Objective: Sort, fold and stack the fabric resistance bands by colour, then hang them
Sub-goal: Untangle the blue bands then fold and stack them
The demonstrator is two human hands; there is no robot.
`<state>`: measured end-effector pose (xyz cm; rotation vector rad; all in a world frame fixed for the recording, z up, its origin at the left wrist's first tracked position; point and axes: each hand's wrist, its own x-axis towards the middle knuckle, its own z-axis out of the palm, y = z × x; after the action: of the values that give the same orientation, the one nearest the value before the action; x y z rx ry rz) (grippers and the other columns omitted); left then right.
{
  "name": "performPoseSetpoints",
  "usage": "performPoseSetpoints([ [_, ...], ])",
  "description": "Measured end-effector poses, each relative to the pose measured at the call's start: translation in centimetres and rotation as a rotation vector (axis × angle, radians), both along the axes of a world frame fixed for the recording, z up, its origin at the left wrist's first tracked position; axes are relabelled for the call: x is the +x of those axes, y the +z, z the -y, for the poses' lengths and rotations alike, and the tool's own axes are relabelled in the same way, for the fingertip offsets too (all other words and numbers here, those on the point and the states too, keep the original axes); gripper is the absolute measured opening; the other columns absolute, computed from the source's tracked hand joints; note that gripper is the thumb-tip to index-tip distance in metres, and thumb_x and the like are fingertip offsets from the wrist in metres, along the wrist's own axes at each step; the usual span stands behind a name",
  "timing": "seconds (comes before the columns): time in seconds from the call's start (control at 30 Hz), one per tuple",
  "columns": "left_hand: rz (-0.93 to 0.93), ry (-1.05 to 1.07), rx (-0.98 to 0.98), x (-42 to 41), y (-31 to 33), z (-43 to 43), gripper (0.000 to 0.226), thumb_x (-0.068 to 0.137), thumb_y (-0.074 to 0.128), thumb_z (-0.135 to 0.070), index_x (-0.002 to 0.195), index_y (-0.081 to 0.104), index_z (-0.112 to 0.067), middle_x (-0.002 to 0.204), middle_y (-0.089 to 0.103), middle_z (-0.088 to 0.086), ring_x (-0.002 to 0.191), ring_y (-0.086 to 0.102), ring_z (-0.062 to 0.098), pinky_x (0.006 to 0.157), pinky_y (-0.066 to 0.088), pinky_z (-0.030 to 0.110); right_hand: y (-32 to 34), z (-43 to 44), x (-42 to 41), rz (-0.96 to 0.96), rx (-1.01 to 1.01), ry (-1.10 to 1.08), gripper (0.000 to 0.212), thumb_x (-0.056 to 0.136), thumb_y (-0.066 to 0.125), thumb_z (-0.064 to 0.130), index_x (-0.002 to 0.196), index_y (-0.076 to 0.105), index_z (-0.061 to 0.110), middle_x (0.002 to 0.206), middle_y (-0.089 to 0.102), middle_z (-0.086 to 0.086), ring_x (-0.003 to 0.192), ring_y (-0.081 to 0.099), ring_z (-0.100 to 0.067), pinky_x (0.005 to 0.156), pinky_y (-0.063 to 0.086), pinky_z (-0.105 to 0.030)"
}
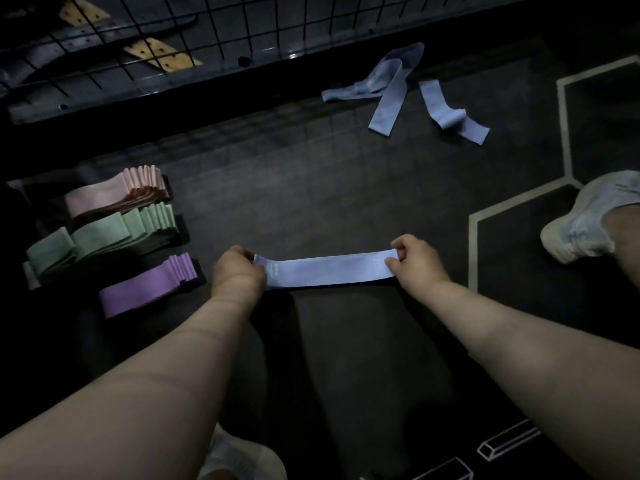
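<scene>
A: What is hard to make out here?

B: The scene is dim. Behind the black wire grid panel (145, 43) at the top lie dark straps and tan pieces with holes, and I cannot tell what they are. One pale sneaker (581, 220) is cut off by the right edge, and another pale shoe (239, 459) by the bottom edge. There is faint print near the left end of the long, flat light blue fabric resistance band (325, 270), too small to read.

A: And the hands?

B: The left hand (237, 268) is curled over the band's left end. Its knuckles face the camera, so the fingertips are mostly hidden. The right hand (415, 261) pinches the right end between thumb and bent fingers. The band is stretched straight between them, low over the dark floor mat with pale hexagon lines (568, 133). I cannot tell whether it touches the mat.

A: Where are the other bands?

B: To the left are three folded stacks, side by side: the pink stack (114, 195) farthest from the person, the green stack (104, 237) in the middle and the purple stack (149, 285) nearest. Well apart, near the grid, lies a loose tangle of light blue bands (388, 88), with a single light blue band (450, 112) just to its right.
</scene>
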<state>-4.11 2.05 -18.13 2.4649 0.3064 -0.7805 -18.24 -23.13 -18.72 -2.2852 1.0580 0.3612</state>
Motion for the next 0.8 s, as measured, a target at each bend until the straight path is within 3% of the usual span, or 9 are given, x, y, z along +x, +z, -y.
performPoseSetpoints([
  [0.1, -0.007, -0.106, 0.132, -0.1, 0.0, 0.1, 0.029, 0.092, 0.057, -0.020, 0.121, 0.061, -0.017, 0.127, 0.061, 0.014, 0.117, 0.058, 0.033, 0.096, 0.044, 0.037, -0.3, 0.0, -0.3, -0.047, -0.030, 0.048, 0.033, 0.090, 0.065, 0.019, 0.122, 0.058, 0.013, 0.119, 0.051, -0.010, 0.105, 0.056, -0.026, 0.093, 0.044, -0.031],
  [0.2, 0.169, -0.385, 0.432, -0.7, 0.1, 0.2, 0.041, 0.090, 0.059, -0.026, 0.130, 0.054, -0.020, 0.132, 0.048, 0.013, 0.122, 0.049, 0.033, 0.100, 0.038, 0.040, 0.0, -0.1, -0.6, -0.071, -0.140, 0.205, 0.050, 0.086, 0.069, 0.027, 0.132, 0.053, 0.014, 0.130, 0.040, -0.008, 0.121, 0.043, -0.028, 0.105, 0.037, -0.036],
  [0.27, 0.273, -0.575, 0.399, -1.1, -0.1, 0.1, 0.052, 0.085, 0.064, -0.032, 0.134, 0.049, -0.023, 0.138, 0.042, 0.009, 0.126, 0.042, 0.030, 0.102, 0.035, 0.039, 0.3, -0.2, -0.5, -0.109, -0.228, 0.457, 0.069, 0.081, 0.073, 0.038, 0.141, 0.045, 0.017, 0.138, 0.035, -0.006, 0.129, 0.035, -0.027, 0.110, 0.030, -0.037],
  [0.37, 0.206, -0.819, 0.265, -1.8, -0.6, 0.1, 0.067, 0.080, 0.069, -0.038, 0.140, 0.039, -0.031, 0.150, 0.030, -0.002, 0.138, 0.027, 0.023, 0.108, 0.024, 0.038, 0.1, -0.2, 0.0, -0.223, -0.285, 0.812, 0.088, 0.081, 0.072, 0.043, 0.152, 0.027, 0.016, 0.154, 0.022, -0.005, 0.143, 0.021, -0.025, 0.117, 0.016, -0.036],
  [0.6, 0.162, -0.825, 0.302, -2.8, -1.4, 0.0, 0.054, 0.090, 0.055, -0.024, 0.141, 0.039, -0.032, 0.145, 0.037, -0.004, 0.136, 0.028, 0.022, 0.114, 0.018, 0.045, -1.1, -0.6, 0.9, -0.298, -0.358, 0.896, 0.067, 0.091, 0.059, 0.023, 0.148, 0.026, 0.016, 0.142, 0.033, -0.006, 0.132, 0.035, -0.026, 0.112, 0.023, -0.038],
  [0.8, 0.187, -0.839, 0.327, -2.3, -1.3, 0.4, 0.038, 0.093, 0.048, -0.022, 0.130, 0.047, -0.033, 0.135, 0.045, -0.003, 0.127, 0.037, 0.024, 0.108, 0.026, 0.046, -1.1, -0.3, 1.3, -0.278, -0.312, 0.908, 0.062, 0.095, 0.055, 0.024, 0.148, 0.026, 0.018, 0.145, 0.032, -0.006, 0.133, 0.034, -0.025, 0.111, 0.027, -0.038],
])
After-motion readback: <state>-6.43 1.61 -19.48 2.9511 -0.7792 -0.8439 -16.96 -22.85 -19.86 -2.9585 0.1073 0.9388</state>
